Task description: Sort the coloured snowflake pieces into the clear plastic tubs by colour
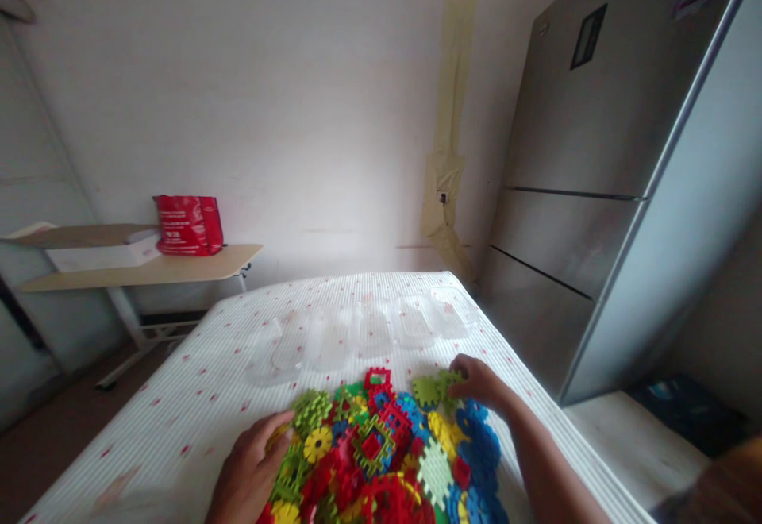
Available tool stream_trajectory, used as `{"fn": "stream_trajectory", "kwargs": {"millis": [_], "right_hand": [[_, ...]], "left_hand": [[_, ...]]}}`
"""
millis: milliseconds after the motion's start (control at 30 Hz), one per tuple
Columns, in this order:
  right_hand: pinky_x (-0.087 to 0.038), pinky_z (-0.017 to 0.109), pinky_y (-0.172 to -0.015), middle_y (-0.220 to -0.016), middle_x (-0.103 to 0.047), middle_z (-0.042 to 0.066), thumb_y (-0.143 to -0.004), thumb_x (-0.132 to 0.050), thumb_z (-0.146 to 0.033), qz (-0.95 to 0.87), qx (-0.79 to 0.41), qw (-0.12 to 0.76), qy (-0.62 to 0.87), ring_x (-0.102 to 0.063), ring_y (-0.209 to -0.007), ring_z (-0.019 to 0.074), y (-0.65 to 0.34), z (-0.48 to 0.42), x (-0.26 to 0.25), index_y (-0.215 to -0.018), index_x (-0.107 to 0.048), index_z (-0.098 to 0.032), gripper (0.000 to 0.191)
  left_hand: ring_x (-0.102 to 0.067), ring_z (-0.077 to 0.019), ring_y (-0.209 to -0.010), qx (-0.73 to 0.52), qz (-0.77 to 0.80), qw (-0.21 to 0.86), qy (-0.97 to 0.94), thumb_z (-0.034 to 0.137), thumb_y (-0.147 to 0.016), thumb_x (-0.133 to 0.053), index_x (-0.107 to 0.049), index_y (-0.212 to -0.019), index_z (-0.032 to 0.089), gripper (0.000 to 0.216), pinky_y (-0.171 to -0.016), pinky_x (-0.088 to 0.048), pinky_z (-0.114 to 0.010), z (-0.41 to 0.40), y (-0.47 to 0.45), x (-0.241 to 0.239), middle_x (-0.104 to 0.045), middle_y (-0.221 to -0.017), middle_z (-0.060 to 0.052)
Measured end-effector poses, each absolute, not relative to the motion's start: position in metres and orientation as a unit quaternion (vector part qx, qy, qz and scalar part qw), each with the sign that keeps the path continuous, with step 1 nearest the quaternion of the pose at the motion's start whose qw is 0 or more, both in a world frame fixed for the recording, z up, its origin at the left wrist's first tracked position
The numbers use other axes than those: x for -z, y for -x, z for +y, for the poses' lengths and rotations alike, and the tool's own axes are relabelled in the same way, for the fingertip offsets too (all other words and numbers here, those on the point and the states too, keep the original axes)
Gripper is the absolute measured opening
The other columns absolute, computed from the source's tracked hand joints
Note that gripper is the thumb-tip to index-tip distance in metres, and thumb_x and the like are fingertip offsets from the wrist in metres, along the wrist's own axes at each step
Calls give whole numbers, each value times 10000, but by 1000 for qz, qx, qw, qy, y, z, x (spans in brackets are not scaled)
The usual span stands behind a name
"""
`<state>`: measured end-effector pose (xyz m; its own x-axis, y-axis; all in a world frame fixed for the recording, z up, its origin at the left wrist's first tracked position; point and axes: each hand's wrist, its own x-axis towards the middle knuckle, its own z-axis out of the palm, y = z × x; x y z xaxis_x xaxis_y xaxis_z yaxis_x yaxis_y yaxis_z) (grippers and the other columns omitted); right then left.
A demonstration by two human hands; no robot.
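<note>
A heap of red, yellow, blue and green plastic building pieces (369,460) lies at the near end of the table. Against its left side rests my left hand (255,460), fingers bent around the edge pieces; whether it grips one is hidden. At the far right of the heap, my right hand (476,381) is closed on a green toothed building piece (448,385). Another green piece (425,391) sits just left of it. A yellow flower-shaped piece (317,445) and a pale green square piece (435,472) show on top of the heap.
Several clear plastic containers (375,329) stand in a row beyond the heap on the striped tablecloth (196,397). A silver refrigerator (571,151) rises at the right. At the left, a side table (178,266) bears a red bag (189,226) and a flat box (101,250).
</note>
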<state>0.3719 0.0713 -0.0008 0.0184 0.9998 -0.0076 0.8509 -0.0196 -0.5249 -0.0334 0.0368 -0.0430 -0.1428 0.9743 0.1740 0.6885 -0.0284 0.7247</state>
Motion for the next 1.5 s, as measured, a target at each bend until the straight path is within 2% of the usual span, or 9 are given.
{"fn": "stream_trajectory", "kwargs": {"millis": [267, 433, 600, 733, 867, 1000, 1100, 1267, 1500], "right_hand": [[-401, 248, -655, -845, -646, 36, -705, -584, -280, -632, -105, 232, 732, -576, -772, 175, -373, 74, 4, -882, -586, -210, 190], [-409, 269, -807, -1018, -627, 79, -706, -616, -295, -652, -79, 220, 721, -572, -963, 196, -369, 68, -1, -1052, -568, -196, 363], [-437, 340, -713, -1031, -595, 152, -707, -600, -472, -625, -56, 164, 762, -603, -925, 281, -357, 60, -9, -1099, -552, -144, 513], [-432, 327, -685, -992, -601, 137, -707, -573, -564, -605, -36, 108, 788, -611, -914, 282, -347, 59, -10, -1042, -555, -168, 519], [-424, 318, -705, -970, -607, 134, -716, -584, -476, -615, -45, 112, 779, -612, -906, 266, -346, 61, -5, -1001, -570, -165, 422], [-426, 293, -748, -1005, -608, 121, -700, -584, -304, -637, -56, 128, 758, -603, -914, 233, -355, 63, 0, -1049, -579, -160, 378], [-424, 298, -802, -1066, -599, 117, -671, -556, -193, -648, -57, 147, 746, -572, -976, 234, -362, 65, 3, -1109, -562, -157, 439], [-409, 335, -878, -1176, -562, 116, -636, -533, -123, -676, -54, 184, 712, -501, -1099, 255, -362, 67, 2, -1215, -501, -161, 581], [-405, 339, -918, -1190, -586, 88, -564, -516, -64, -760, -73, 209, 611, -495, -1121, 241, -338, 67, 3, -1186, -537, -193, 636]], "left_hand": [[-615, -227, -1009, -361, 666, 204, -620, 439, -703, -447, -670, -939, 228, 387, -930, -451, -334, 36, 34, 43, -699, -1027, -45], [-601, -224, -1035, -358, 665, 202, -624, 444, -722, -433, -659, -978, 221, 408, -940, -441, -336, 37, 35, 46, -686, -1062, -49], [-605, -221, -1024, -360, 659, 200, -629, 425, -717, -434, -662, -972, 226, 396, -938, -442, -332, 38, 36, 46, -691, -1048, -44], [-610, -222, -1016, -365, 659, 197, -627, 418, -706, -452, -670, -956, 228, 382, -931, -451, -327, 37, 35, 45, -697, -1030, -40], [-608, -222, -1023, -364, 660, 200, -626, 420, -707, -451, -666, -964, 225, 388, -936, -447, -328, 37, 34, 44, -695, -1038, -44], [-602, -219, -1037, -357, 663, 208, -624, 424, -710, -444, -658, -981, 228, 397, -938, -443, -322, 37, 34, 44, -689, -1057, -41], [-594, -218, -1049, -354, 662, 209, -627, 427, -724, -432, -651, -998, 222, 407, -950, -431, -326, 37, 35, 45, -680, -1074, -46], [-594, -224, -1044, -356, 660, 205, -629, 424, -730, -431, -653, -989, 215, 400, -934, -441, -327, 37, 35, 46, -684, -1063, -54], [-608, -215, -1011, -360, 659, 197, -630, 407, -732, -445, -659, -973, 221, 373, -916, -452, -316, 37, 35, 46, -689, -1043, -47]]}}
